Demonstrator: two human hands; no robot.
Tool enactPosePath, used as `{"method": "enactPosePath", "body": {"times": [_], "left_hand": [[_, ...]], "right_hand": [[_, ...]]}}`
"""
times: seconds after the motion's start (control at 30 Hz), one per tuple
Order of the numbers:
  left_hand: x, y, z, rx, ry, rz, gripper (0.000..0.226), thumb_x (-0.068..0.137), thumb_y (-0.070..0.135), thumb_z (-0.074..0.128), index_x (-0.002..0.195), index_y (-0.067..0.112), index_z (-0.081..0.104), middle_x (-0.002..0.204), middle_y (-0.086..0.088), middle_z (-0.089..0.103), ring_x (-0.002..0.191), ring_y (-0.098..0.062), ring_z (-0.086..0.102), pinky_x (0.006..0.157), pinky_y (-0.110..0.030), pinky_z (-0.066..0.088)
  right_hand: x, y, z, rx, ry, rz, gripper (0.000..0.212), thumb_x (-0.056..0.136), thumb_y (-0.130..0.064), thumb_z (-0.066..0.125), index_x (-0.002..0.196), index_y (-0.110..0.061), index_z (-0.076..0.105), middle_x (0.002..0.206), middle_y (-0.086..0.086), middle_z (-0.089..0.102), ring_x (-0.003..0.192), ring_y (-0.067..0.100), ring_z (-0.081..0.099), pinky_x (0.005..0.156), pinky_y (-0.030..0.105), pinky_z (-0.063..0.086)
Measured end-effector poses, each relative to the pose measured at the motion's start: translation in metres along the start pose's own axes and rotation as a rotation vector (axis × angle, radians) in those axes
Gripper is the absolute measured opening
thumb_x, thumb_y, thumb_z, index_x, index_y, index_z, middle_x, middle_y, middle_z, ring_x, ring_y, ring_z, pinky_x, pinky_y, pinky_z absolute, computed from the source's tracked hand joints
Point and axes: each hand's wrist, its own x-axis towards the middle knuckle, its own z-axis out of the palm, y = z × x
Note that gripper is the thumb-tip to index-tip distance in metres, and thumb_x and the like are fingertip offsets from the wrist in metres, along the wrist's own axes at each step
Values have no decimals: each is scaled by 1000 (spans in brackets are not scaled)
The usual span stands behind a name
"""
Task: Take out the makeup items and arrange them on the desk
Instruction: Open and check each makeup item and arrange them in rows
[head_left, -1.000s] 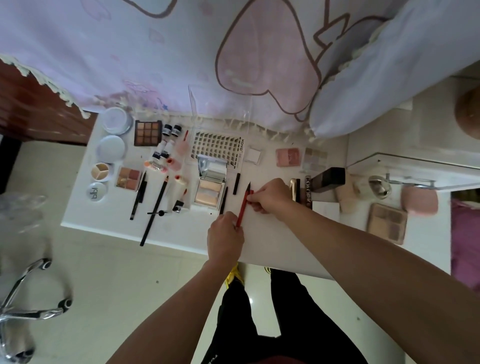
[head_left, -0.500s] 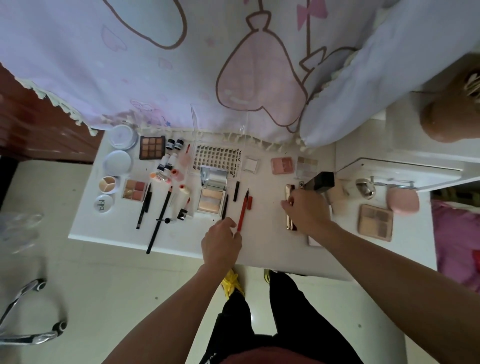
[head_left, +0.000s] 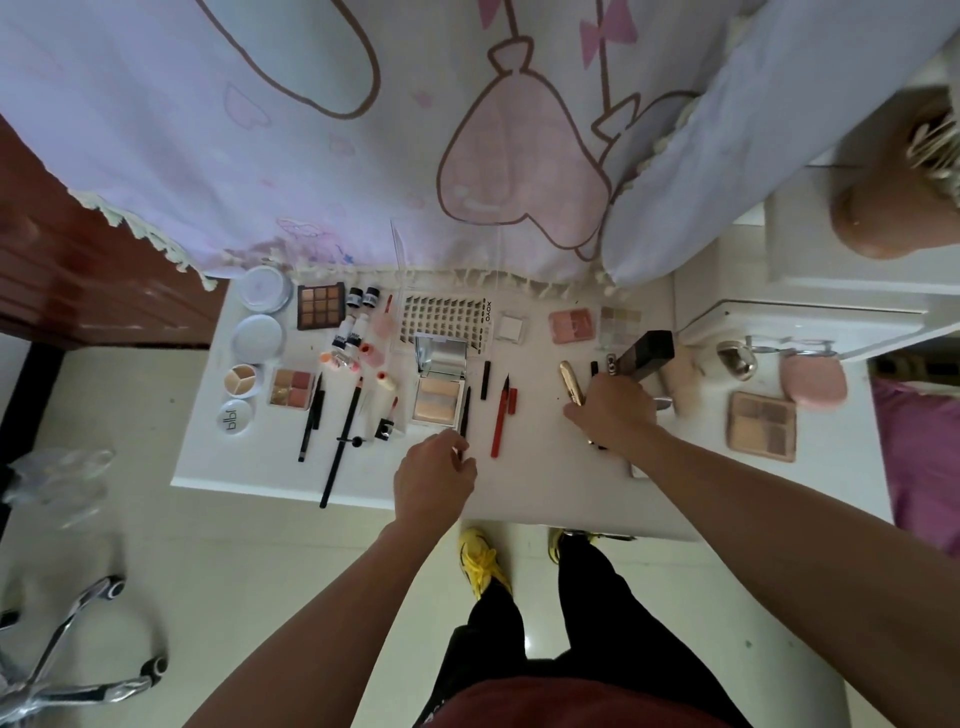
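Makeup lies in rows on the white desk (head_left: 540, 483). My left hand (head_left: 434, 478) is at the front middle, its fingertips pinching the lower end of a thin black liner pen (head_left: 466, 410). Just right of that pen lies a red pencil (head_left: 501, 421), which nothing touches. My right hand (head_left: 615, 410) is curled over a gold tube (head_left: 570, 382) and a black pen beside it, hiding their lower halves. Behind the hands are an open mirrored powder compact (head_left: 439, 387), a lash tray (head_left: 444, 317) and a pink blush palette (head_left: 571, 326).
Round jars (head_left: 258, 338), palettes, small bottles and long black pencils (head_left: 343, 431) fill the desk's left part. At the right are a black box (head_left: 647, 356), a beige palette (head_left: 761, 426) and a pink puff case (head_left: 813, 382). A printed curtain hangs behind; chair legs stand at bottom left.
Both hands have let go of the red pencil, which now lies on the desk. My right hand moved right onto the gold tube; my left shifted left to the black liner pen.
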Motion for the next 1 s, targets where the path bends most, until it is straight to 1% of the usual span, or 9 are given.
{"method": "enactPosePath", "body": {"times": [0.13, 0.23, 0.33, 0.4, 0.53, 0.63, 0.77, 0.93, 1.0], "left_hand": [[9, 0, -21, -68, 30, 61, 20, 89, 20, 64, 108, 15, 67, 75, 7, 62, 72, -12, 59, 68, -23, 45], [18, 9, -43, -224, 36, 104, 22, 91, 23, 63, 110, 13, 66, 78, 5, 64, 72, -12, 62, 69, -25, 51], [23, 31, -72, -465, -98, 138, 27, 92, 21, 63, 119, 14, 61, 88, -1, 66, 77, -19, 67, 61, -26, 55], [23, 43, -87, -554, -229, 187, 36, 90, 17, 66, 125, 17, 58, 95, -7, 66, 79, -22, 67, 62, -28, 57], [14, 53, -105, -535, -391, 294, 26, 87, 8, 69, 113, 10, 68, 86, -11, 68, 71, -17, 65, 68, -32, 57], [10, 54, -116, -614, -376, 319, 20, 86, 3, 68, 105, 5, 71, 81, -14, 70, 65, -16, 64, 66, -28, 57], [7, 61, -130, -648, -320, 359, 20, 86, 1, 67, 105, 5, 71, 82, -15, 70, 61, -11, 60, 62, -22, 53], [3, 68, -141, -705, -349, 401, 16, 92, 4, 60, 105, 5, 70, 69, -8, 60, 58, -15, 52, 59, -24, 48], [2, 69, -143, -788, -367, 389, 16, 95, 7, 56, 102, 0, 69, 67, -9, 57, 56, -18, 48, 55, -26, 44]], "right_hand": [[-17, -8, -17, 95, 7, -140, 26, 88, -44, 58, 88, -19, 56, 73, 0, 62, 64, 17, 60, 53, 27, 40], [-36, -11, -33, 183, 9, -302, 19, 90, -42, 60, 93, -24, 54, 76, -6, 62, 66, 12, 58, 57, 31, 46], [-54, -14, -50, 243, -14, -432, 12, 93, -40, 60, 98, -30, 56, 72, -12, 59, 64, 6, 55, 60, 29, 44], [-64, -17, -59, 286, 5, -482, 11, 94, -38, 60, 102, -30, 61, 72, -11, 59, 64, 4, 54, 62, 28, 43], [-85, -25, -81, 429, -11, -548, 10, 94, -32, 63, 102, -30, 67, 76, -11, 62, 66, 4, 54, 63, 24, 44], [-98, -28, -99, 634, -46, -529, 10, 93, -25, 64, 101, -28, 69, 73, -6, 65, 58, 2, 53, 57, 19, 44], [-111, -27, -112, 821, -85, -469, 15, 96, -17, 61, 107, -15, 71, 64, -9, 64, 49, 1, 48, 49, 16, 39], [-122, -29, -122, 881, 44, -511, 21, 91, -7, 65, 111, -11, 71, 66, -9, 63, 49, 0, 51, 49, 10, 39], [-124, -29, -125, 872, 115, -533, 23, 89, -7, 69, 112, -11, 72, 59, -15, 60, 49, 0, 49, 50, 10, 38]]}}
